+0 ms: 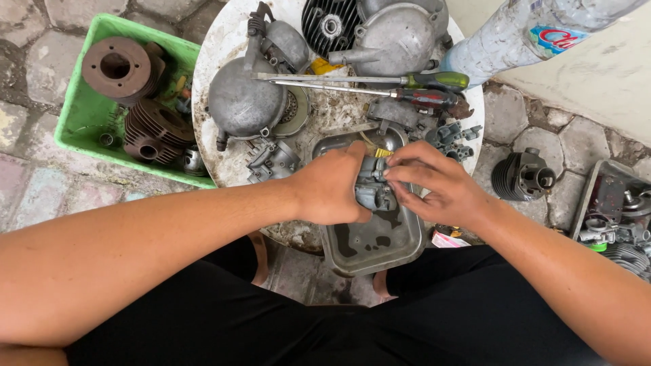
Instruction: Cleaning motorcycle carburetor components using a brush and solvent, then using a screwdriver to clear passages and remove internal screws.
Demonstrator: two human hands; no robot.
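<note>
Head view, looking down over the lap. Both hands meet on a small grey cast-metal carburettor body (372, 190), held just above a dented grey metal tray (380, 244) with dark oily patches, set at the near edge of a round, stained white surface (217, 146). Left hand (332, 190) wraps the part from the side, fingers closed around it, thumb on top. Right hand (434, 186) has its fingers (400, 173) pinched together on the upper edge of the part, near a small yellow piece.

Step in hand, as I judge it: fine work on the part, one hand bracing while the other works a small fitting. The next move calls for a steady hold and small, careful finger motion over the tray.

Around: two long screwdrivers, green-handled (437, 80) and red-handled (424, 99), lie across the surface beside grey engine covers (244, 102). A green plastic crate (88, 115) with rusty finned cylinders (152, 132) sits on the stone floor, left.
</note>
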